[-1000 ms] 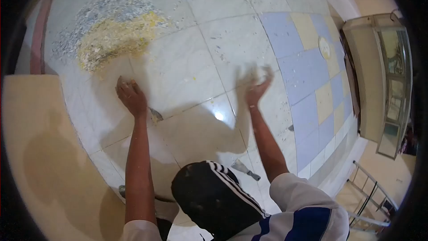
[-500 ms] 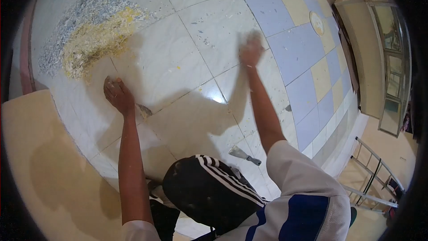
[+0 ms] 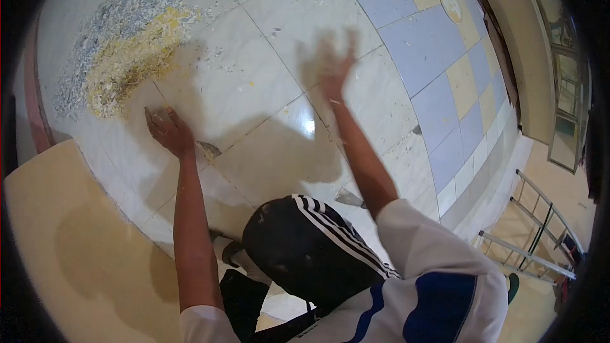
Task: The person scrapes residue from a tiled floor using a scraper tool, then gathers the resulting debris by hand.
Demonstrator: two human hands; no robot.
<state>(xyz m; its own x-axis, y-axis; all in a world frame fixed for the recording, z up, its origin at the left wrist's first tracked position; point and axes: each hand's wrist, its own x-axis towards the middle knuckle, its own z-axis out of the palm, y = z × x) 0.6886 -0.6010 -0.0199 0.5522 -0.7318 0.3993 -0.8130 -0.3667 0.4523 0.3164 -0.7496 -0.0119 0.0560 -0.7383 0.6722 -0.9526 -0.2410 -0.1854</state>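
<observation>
Sweeping scrapings across the floor (image 3: 267, 95) toward the pile (image 3: 121, 51) at upper left.
Left hand (image 3: 166, 131) presses flat, fingers spread, just below the pile; right hand (image 3: 330, 67), blurred and open, brushes mid-frame. Long, low strokes should carry flecks leftward without scattering; a scraper (image 3: 348, 198) lies near the knee.

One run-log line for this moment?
left hand: flat on floor | right hand: blurred, empty | flake pile: beyond left hand | scraper: on floor

Glossy white floor tiles (image 3: 267, 89) under a rough, flaky heap of paint scrapings (image 3: 121, 51)
</observation>
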